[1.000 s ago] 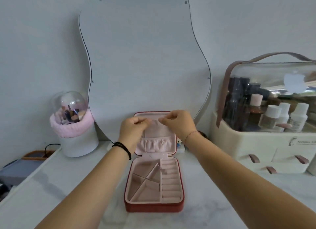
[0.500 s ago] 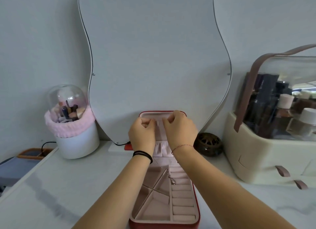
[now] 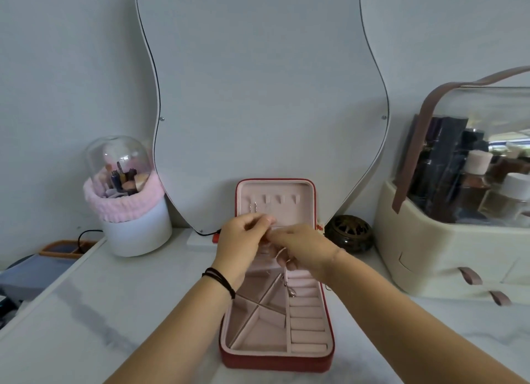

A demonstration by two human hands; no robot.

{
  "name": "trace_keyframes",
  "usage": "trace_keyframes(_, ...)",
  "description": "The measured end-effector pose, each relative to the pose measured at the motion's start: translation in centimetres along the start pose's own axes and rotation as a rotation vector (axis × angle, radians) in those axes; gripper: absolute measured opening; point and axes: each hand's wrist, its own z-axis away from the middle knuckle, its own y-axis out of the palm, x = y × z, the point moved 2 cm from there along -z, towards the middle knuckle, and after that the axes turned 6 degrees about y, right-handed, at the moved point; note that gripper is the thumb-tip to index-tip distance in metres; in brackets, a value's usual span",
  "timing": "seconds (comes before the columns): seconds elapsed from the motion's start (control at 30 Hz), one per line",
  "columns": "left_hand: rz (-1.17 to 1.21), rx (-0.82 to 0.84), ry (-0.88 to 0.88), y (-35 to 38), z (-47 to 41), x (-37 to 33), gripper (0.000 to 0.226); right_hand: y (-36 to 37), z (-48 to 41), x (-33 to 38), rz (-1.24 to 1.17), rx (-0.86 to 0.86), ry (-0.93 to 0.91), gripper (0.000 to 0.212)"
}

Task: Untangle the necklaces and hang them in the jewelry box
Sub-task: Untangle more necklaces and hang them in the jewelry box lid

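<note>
White marble bench (image 3: 114, 312) below a wavy mirror (image 3: 258, 97): I see the red jewelry box (image 3: 275, 360) open at centre, its lid upright against the mirror. My left hand (image 3: 241, 240) and right hand (image 3: 304, 246) meet before the lid, both pinching a thin necklace (image 3: 292, 292) whose pendant dangles over the tray. A second chain (image 3: 253, 208) hangs from the lid's leftmost hook.

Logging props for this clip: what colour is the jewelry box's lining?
Pale pink lining; the jewelry box shell is red. Head view.
</note>
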Motion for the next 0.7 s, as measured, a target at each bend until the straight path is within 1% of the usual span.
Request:
trace_keyframes(0.07, -0.013, 0.0, 0.023, -0.1, 0.1, -0.6, 0.014, 0.3, 0.8, -0.9, -0.055, 0.098, 0.02, 0.02)
trace_keyframes(0.17, -0.115, 0.026, 0.103, -0.1, -0.1, -0.6, 0.018, 0.4, 1.8, -1.7, -0.01, 0.118, -0.031, 0.015)
trace_keyframes(0.27, -0.436, 0.009, 0.255, -0.4, -0.2, 1.0, 0.032, -0.3, 3.0, -1.6, 0.176, 0.004, -0.107, 0.018)
trace_keyframes(0.33, -0.62, 0.022, 0.322, -0.4, -0.1, 2.0, 0.028, -0.9, 3.8, -1.1, 0.283, -0.071, -0.17, 0.02)
trace_keyframes(0.4, -0.704, 0.045, 0.323, -0.1, 0.2, 2.5, 0.026, -1.3, 4.5, -0.3, 0.331, -0.112, -0.223, 0.021)
trace_keyframes(0.47, -0.749, 0.035, 0.307, 0.1, 0.2, 2.6, 0.03, -1.5, 4.8, 0.6, 0.353, -0.169, -0.257, 0.023)
trace_keyframes(0.53, -0.766, 0.011, 0.302, 0.4, 0.2, 2.6, 0.038, -1.9, 4.4, 1.4, 0.305, -0.229, -0.293, 0.023)
trace_keyframes(0.6, -0.678, -0.018, 0.281, 0.4, 0.1, 2.6, 0.043, -2.1, 3.9, 2.3, 0.216, -0.268, -0.33, 0.023)
trace_keyframes(0.7, -0.496, -0.059, 0.213, 0.2, 0.0, 2.6, 0.043, -2.4, 2.5, 3.7, 0.067, -0.292, -0.382, 0.023)
